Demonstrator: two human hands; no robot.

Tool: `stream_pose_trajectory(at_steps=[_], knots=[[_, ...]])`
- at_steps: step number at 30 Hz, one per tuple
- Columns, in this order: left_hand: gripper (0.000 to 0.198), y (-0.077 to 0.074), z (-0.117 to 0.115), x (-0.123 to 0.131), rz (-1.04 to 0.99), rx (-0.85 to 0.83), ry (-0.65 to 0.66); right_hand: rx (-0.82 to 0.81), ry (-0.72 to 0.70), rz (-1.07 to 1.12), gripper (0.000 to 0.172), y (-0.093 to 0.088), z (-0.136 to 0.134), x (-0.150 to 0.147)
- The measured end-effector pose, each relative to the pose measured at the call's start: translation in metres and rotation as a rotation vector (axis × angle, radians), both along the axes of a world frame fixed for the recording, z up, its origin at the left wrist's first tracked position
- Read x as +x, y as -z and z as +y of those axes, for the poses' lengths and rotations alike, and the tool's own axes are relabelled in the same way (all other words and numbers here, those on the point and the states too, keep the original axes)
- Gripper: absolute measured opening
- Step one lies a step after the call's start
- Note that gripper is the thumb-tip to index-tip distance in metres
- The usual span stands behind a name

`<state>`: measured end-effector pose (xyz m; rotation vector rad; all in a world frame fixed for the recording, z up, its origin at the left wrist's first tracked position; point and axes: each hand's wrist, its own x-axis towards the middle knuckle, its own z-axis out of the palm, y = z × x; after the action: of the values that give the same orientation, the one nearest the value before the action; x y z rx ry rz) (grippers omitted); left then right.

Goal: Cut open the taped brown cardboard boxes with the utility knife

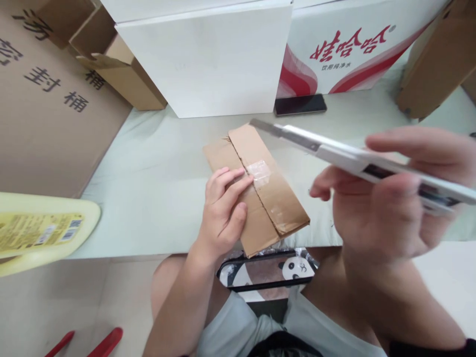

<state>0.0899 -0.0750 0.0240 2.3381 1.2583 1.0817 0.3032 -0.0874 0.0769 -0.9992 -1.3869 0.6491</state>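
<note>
A flat, folded brown cardboard box [273, 196] lies slantwise on the table's near edge. A slit or seam runs along its length, with clear tape [260, 171] across the middle. My left hand [225, 210] rests on the box, its fingers stretched out towards the seam beside the tape. Raised above the table at the right, my right hand [383, 218] grips a silver utility knife [334, 152]. The blade is out and points left, above the far end of the box. The hand is slightly blurred.
White cartons [208, 59] stand along the back, with a dark phone [300, 104] before them. Brown boxes [130, 74] stand at the left, and another [439, 59] at the right. A yellow bottle [44, 228] lies front left. A panda-printed item [260, 277] is between the knees.
</note>
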Motion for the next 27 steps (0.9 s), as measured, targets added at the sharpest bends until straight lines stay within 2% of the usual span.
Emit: stream_pose_trajectory(at_steps=[2, 4, 8, 12, 14, 18, 21, 27], knots=[[0.042, 0.000, 0.000, 0.000, 0.005, -0.004, -0.002, 0.002, -0.075, 0.087, 0.021, -0.003, -0.001, -0.008], [0.040, 0.000, -0.001, -0.001, -0.004, 0.006, 0.003, -0.041, -0.105, 0.042, 0.017, -0.003, -0.002, -0.012], [0.038, 0.001, -0.001, -0.001, -0.008, 0.012, 0.007, -0.062, -0.036, -0.017, 0.011, 0.002, -0.005, -0.016], [0.040, 0.003, -0.002, 0.000, -0.009, -0.005, -0.023, -0.111, -0.020, -0.016, 0.022, 0.010, -0.007, -0.020], [0.040, 0.005, -0.003, 0.001, -0.032, -0.010, -0.037, -0.074, -0.008, -0.066, 0.024, 0.013, -0.006, -0.022], [0.039, 0.006, -0.003, 0.002, -0.064, -0.014, -0.027, 0.041, 0.058, -0.255, 0.014, 0.013, -0.005, -0.023], [0.038, 0.005, -0.002, 0.003, -0.058, -0.007, -0.011, 0.028, 0.123, -0.383, 0.005, 0.009, -0.005, -0.024], [0.034, 0.004, -0.001, 0.004, -0.079, 0.012, 0.003, 0.037, 0.131, -0.330, 0.005, 0.009, -0.004, -0.024]])
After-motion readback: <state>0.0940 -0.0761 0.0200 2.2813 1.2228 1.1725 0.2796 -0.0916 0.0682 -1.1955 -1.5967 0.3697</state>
